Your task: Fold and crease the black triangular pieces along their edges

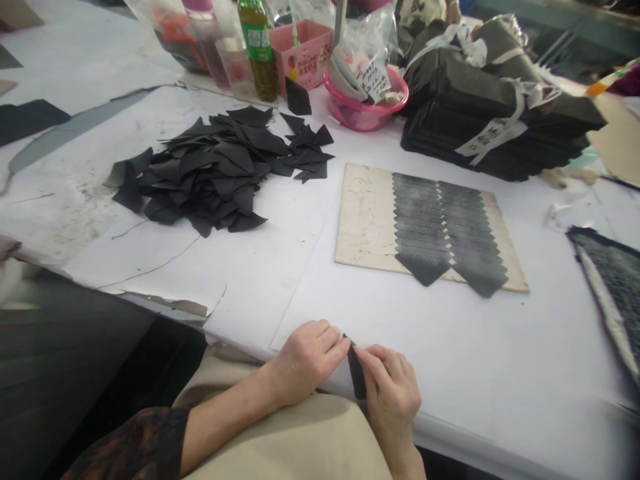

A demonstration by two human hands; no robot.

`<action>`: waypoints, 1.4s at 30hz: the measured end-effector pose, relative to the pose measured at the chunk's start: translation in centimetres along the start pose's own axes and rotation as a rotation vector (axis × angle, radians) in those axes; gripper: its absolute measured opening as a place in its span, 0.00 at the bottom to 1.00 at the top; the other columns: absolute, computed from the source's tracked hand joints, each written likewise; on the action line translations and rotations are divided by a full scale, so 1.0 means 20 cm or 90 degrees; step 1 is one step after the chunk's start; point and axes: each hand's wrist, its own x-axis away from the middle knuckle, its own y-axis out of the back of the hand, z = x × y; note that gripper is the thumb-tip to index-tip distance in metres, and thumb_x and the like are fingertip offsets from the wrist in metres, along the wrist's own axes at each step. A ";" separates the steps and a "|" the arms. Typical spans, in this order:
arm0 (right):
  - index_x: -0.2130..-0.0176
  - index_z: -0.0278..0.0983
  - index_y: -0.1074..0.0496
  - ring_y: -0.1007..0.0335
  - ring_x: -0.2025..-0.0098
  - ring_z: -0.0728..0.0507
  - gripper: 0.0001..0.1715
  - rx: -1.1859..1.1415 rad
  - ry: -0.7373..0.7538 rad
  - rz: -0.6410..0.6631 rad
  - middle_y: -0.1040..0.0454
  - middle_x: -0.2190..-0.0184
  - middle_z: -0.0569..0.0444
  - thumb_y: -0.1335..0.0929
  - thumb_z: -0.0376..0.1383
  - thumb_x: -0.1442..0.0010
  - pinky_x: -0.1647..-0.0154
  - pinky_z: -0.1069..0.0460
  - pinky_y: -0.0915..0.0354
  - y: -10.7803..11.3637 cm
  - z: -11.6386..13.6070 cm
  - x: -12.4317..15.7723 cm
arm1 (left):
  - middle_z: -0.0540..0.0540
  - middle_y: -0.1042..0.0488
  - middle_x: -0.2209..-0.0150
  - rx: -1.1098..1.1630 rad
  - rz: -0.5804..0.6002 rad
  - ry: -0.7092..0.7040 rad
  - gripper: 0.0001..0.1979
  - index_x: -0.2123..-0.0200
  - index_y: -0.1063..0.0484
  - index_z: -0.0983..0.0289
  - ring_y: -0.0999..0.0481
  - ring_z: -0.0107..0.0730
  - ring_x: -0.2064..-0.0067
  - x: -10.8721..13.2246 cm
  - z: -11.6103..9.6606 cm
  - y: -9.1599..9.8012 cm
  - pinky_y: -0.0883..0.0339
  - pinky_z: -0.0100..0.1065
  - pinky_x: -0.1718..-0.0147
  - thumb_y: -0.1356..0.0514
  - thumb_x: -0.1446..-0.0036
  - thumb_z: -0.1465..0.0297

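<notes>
At the front edge of the table, a small, narrow black piece of sheet material (357, 375) stands between my two hands; it looks folded. My left hand (313, 353) is closed, its fingertips pressing the piece's upper end. My right hand (394, 387) pinches the same piece from the other side, thumb and fingers together. Ahead of them lies a pale board (367, 213) bearing two overlapping rows of black pointed pieces (420, 220), greyish on top. To the left is a loose heap of flat black cut pieces (210, 167).
Along the back stand a green-labelled bottle (257, 50), a pink box (305, 53) and a pink basket (367, 113) with odds and ends. Tied stacks of black sheets (495, 113) sit at the back right. A dark fuzzy-textured piece (613, 280) lies at the right edge.
</notes>
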 end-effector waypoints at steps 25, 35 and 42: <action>0.52 0.43 0.24 0.34 0.60 0.45 0.17 0.104 0.048 0.039 0.26 0.64 0.52 0.37 0.28 0.33 0.48 0.44 0.38 0.00 -0.01 0.02 | 0.53 0.36 0.71 -0.011 0.026 -0.003 0.06 0.61 0.28 0.68 0.37 0.35 0.68 0.02 0.00 -0.01 0.41 0.37 0.71 0.46 0.35 0.76; 0.50 0.46 0.25 0.34 0.61 0.47 0.19 0.123 0.051 0.061 0.27 0.63 0.53 0.38 0.29 0.32 0.42 0.41 0.41 0.00 -0.02 0.03 | 0.54 0.36 0.71 -0.024 0.016 -0.002 0.08 0.62 0.29 0.67 0.36 0.34 0.68 0.01 0.00 0.00 0.41 0.35 0.72 0.48 0.34 0.76; 0.50 0.45 0.25 0.33 0.61 0.46 0.18 0.135 0.056 0.065 0.27 0.63 0.52 0.38 0.29 0.32 0.41 0.39 0.42 0.00 -0.01 0.03 | 0.53 0.36 0.71 -0.027 0.020 -0.004 0.07 0.61 0.29 0.67 0.36 0.35 0.68 0.01 0.00 0.00 0.40 0.36 0.71 0.47 0.35 0.76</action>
